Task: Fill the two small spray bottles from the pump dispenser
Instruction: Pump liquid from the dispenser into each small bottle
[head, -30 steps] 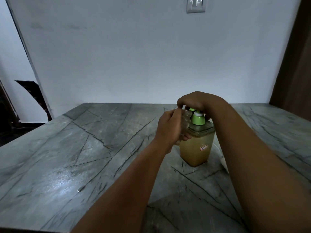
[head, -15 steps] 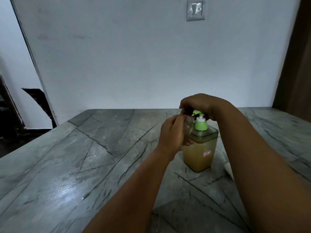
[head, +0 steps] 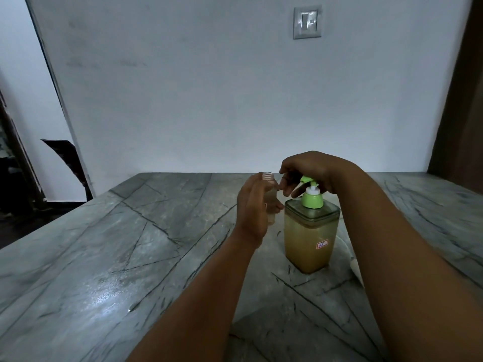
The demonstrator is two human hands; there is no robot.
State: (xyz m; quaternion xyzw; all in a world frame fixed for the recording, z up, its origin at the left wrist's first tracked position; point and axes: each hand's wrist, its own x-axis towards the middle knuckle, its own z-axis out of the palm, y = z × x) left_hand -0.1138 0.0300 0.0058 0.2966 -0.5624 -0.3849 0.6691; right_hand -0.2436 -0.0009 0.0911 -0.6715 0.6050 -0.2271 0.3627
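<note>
A square clear pump dispenser [head: 309, 239] of yellow-brown liquid with a green pump head [head: 311, 197] stands on the grey marble table [head: 130, 257]. My left hand [head: 252, 210] holds a small clear spray bottle [head: 270, 194] upright, capless, its threaded neck showing above my fingers, just left of the dispenser. My right hand [head: 311, 171] hovers over the pump head, fingers curled down around the green spout. A second small bottle is not visible.
The table runs to a white wall with a light switch [head: 307, 22]. A dark doorway lies at left and a brown door frame [head: 460, 100] at right. A pale rounded object [head: 352, 262] peeks out behind my right forearm.
The small bottle has moved a little left, away from the spout. My right hand has lifted, and the pump head has risen. The camera has tilted slightly.
</note>
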